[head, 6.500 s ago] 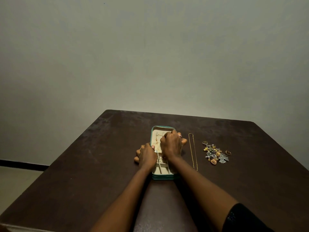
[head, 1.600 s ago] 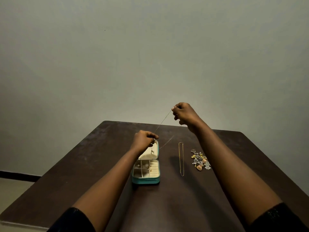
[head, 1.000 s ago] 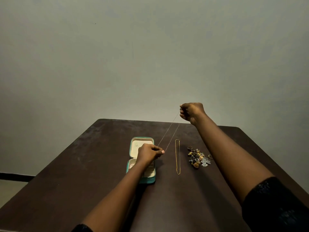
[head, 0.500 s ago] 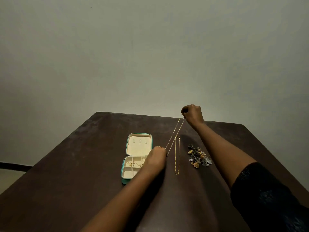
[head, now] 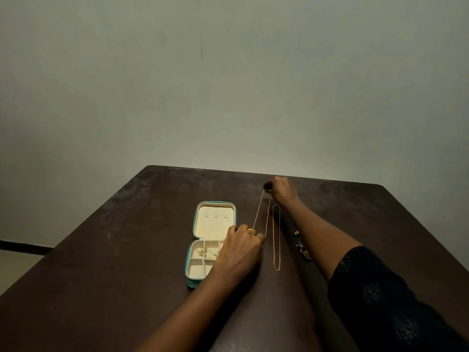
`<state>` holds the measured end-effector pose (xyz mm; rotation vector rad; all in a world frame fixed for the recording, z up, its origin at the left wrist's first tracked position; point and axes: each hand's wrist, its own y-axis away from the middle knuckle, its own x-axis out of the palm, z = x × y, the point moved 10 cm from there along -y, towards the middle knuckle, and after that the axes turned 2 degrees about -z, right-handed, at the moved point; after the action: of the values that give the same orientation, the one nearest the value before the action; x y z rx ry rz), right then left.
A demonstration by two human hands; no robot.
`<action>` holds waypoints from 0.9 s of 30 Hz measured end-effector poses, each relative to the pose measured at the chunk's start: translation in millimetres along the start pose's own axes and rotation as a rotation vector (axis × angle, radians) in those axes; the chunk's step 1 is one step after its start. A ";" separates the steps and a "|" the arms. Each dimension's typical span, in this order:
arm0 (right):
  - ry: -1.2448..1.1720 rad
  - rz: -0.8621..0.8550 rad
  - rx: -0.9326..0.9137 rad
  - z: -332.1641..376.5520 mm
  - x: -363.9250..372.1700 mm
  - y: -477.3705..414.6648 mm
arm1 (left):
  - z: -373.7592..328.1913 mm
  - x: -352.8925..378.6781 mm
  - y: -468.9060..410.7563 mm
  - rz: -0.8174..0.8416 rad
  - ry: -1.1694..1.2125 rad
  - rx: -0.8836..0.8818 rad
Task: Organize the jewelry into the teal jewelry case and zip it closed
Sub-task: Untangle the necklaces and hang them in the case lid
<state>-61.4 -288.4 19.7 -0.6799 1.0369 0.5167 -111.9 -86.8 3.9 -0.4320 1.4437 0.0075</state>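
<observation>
Left hand (head: 241,247) and right hand (head: 280,190): my fingers pinch opposite ends of thin chain (head: 258,209), taut just right of teal case (head: 215,226). Case open, few gold pieces inside. Left: this chain, gold chain (head: 276,237) further right, small pile (head: 301,246) beyond, zipping.
</observation>
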 end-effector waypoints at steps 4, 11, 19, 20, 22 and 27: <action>0.029 0.059 0.008 -4.2 13.9 -1.1 | -8.3 0.5 -3.4 0.040 -0.063 0.054; 0.103 0.094 0.011 -10.0 29.3 -4.4 | -16.3 10.9 -1.7 0.145 -0.087 0.086; 0.082 0.113 0.017 -14.1 37.8 -9.1 | -26.3 12.2 3.7 0.178 -0.083 0.068; 0.078 0.107 0.016 -15.2 38.9 -9.9 | -25.4 9.8 3.8 0.154 -0.070 0.044; 0.080 0.104 0.011 -17.1 40.7 -10.8 | -23.0 -0.8 4.5 0.112 -0.059 0.011; 0.110 0.111 -0.007 -15.7 41.8 -10.9 | -26.7 8.6 2.9 0.161 0.032 -0.011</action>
<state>-45.7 -304.2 -20.6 -0.6654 1.1811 0.5844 -136.9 -94.0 -6.8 -0.3247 1.5072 0.1383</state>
